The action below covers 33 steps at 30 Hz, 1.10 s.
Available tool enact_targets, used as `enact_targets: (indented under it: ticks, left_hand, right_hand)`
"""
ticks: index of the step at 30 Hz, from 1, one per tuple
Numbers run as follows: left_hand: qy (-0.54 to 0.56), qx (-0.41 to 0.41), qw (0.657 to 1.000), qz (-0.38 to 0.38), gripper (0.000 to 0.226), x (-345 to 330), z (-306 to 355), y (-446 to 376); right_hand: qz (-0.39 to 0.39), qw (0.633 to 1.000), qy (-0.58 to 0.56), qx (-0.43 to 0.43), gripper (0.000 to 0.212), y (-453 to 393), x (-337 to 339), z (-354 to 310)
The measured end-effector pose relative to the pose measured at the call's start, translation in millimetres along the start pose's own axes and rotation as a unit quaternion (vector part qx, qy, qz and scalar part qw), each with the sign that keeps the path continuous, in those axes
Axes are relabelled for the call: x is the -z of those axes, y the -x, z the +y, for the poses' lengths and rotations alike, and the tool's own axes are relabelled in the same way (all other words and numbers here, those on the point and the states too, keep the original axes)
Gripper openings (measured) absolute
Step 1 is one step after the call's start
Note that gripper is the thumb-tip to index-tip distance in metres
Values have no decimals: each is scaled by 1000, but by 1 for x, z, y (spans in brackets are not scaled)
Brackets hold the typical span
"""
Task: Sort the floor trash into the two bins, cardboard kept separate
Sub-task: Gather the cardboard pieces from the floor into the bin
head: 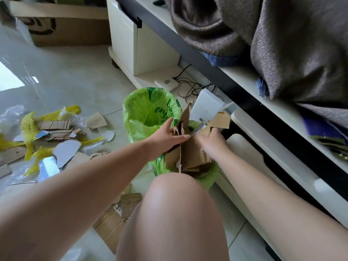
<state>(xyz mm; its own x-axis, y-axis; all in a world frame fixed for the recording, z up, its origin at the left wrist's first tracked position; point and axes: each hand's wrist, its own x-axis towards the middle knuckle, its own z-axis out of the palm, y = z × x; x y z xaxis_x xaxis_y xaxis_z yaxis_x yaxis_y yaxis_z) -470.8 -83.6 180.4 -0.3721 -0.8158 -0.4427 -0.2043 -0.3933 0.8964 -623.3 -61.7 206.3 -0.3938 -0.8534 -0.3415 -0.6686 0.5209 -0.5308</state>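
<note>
Two bins lined with green bags stand side by side on the floor. The far bin (148, 110) shows only its green liner inside. The near bin (209, 180) is stuffed with brown cardboard pieces (190, 153) that stick up above its rim. My left hand (165, 135) lies with straight fingers against the left side of the cardboard stack. My right hand (211, 139) grips the cardboard from the right, fingers curled into the pieces. A pile of floor trash (47, 136) lies at the left: torn cardboard, yellow foam netting, clear plastic and white scraps.
A white TV cabinet (250, 147) runs along the right, with grey fabric (282, 38) heaped on top. Cables and a white box (166, 84) lie behind the bins. A large cardboard box (62, 25) stands at the far left. More cardboard (116, 219) lies by my knee.
</note>
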Motion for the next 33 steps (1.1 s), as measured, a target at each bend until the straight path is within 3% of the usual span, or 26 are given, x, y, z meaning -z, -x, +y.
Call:
enact_targets:
  ticks: [6,9,16,20,23,24,25,27,33]
  left_hand:
    - [-38,-21,996,78,68,-9,-14,-21]
    - [-62,-15,993,100,67,-15,-20,-30]
    - [3,48,997,67,71,-15,-37,-53]
    - [-10,58,992,112,47,-29,-36,-62]
    - [-44,68,986,148,10,-37,-42,-67]
    - [-52,79,985,145,28,-39,-45,-70]
    - [-66,78,983,150,29,-41,-46,-71]
    - [-103,65,979,163,9,-41,-49,-76]
    - [-209,-4,968,136,56,-40,-48,-71]
  right_hand:
    - [-26,999,39,8,45,-12,-15,5]
    - [-18,998,61,26,37,-18,-28,13]
    - [-26,992,115,53,24,-30,-43,20]
    - [-33,985,136,102,38,-38,-59,19]
    - [-53,983,139,107,41,-47,-68,23]
    - [-62,983,138,104,41,-50,-71,23]
    - [-69,982,140,103,39,-52,-73,24]
    - [-75,980,155,103,34,-59,-75,26]
    - [-112,971,195,75,45,-69,-57,26]
